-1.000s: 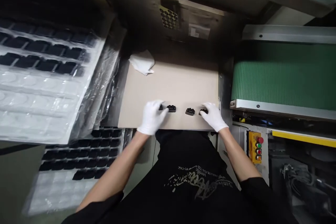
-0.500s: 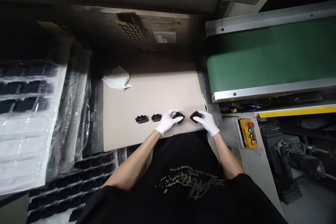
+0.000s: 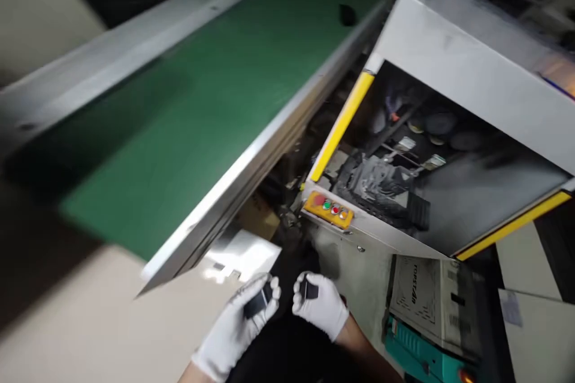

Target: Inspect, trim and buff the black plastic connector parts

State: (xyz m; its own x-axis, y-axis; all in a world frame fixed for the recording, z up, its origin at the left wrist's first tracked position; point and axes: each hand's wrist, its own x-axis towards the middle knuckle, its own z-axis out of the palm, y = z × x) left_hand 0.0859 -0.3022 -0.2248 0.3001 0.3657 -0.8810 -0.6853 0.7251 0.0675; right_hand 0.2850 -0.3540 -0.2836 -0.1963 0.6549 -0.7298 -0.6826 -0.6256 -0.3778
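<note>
My left hand (image 3: 230,324), in a white glove, has its fingers wrapped round a black plastic part (image 3: 257,304). The part's flat, glossy face is turned up. My right hand (image 3: 326,308), gloved alike, grips a second black plastic part (image 3: 311,289) between thumb and fingers. Both hands are raised in front of my body, a short gap apart. The left one is over the edge of the pale work table (image 3: 112,323). Fingers and palms cover much of each part, and motion blurs the view a little.
A green conveyor belt (image 3: 193,114) runs from lower left to upper right, with two dark pieces on its far end. Right of it stands a white machine (image 3: 467,54) with a yellow-edged opening. A yellow button box (image 3: 329,209) is on its front. A teal-and-grey unit (image 3: 422,344) sits low right.
The view has swung right, towards the conveyor and the machine. Both hands have lifted from the table with their black parts and come closer together. The other two parts are out of view.
</note>
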